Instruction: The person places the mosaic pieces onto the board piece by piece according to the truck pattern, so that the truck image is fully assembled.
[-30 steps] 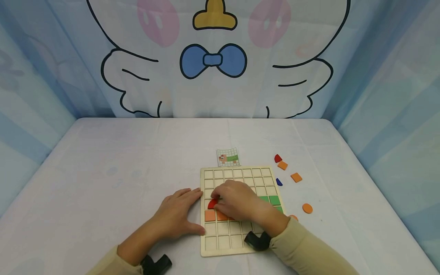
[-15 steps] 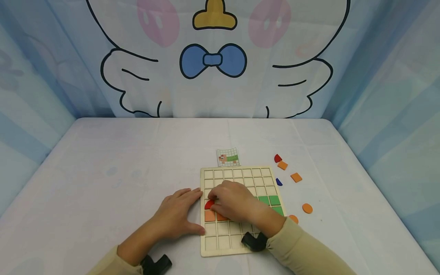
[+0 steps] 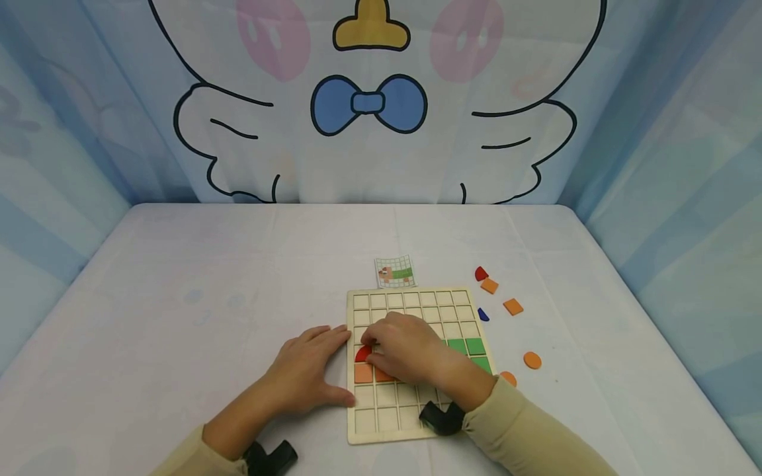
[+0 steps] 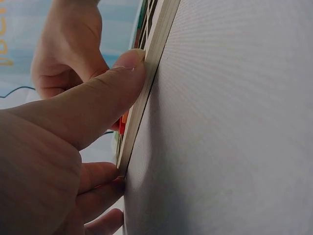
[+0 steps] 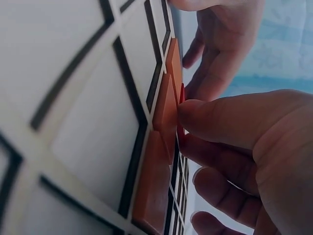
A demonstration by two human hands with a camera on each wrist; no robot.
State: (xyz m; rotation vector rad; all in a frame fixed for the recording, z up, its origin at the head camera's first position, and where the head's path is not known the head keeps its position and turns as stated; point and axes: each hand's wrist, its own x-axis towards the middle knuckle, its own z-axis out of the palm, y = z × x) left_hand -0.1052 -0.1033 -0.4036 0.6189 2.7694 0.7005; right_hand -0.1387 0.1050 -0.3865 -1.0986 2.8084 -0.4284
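A wooden grid board (image 3: 381, 437) lies on the table. My left hand (image 3: 303, 370) is at its left edge, fingertips and thumb touching the side. My right hand (image 3: 411, 347) is over the board's left part and pinches a red quarter-circle piece (image 3: 362, 354) between thumb and forefinger. In the right wrist view the red piece (image 5: 182, 93) shows as a thin edge at the thumb tip, just above a row of orange square pieces (image 5: 156, 181). Green square pieces (image 3: 475, 346) sit in cells on the right; my right hand hides the cells between.
Behind the board lies a small pattern card (image 3: 395, 272). Loose to the right are a second red piece (image 3: 481, 273), an orange square (image 3: 513, 307), a blue piece (image 3: 483, 315) and an orange disc (image 3: 532, 360). A printed curtain (image 3: 369, 165) stands behind the table.
My right hand has shifted slightly left with the red piece, toward the board's left edge, and has stayed nearly still since. My left hand has not moved.
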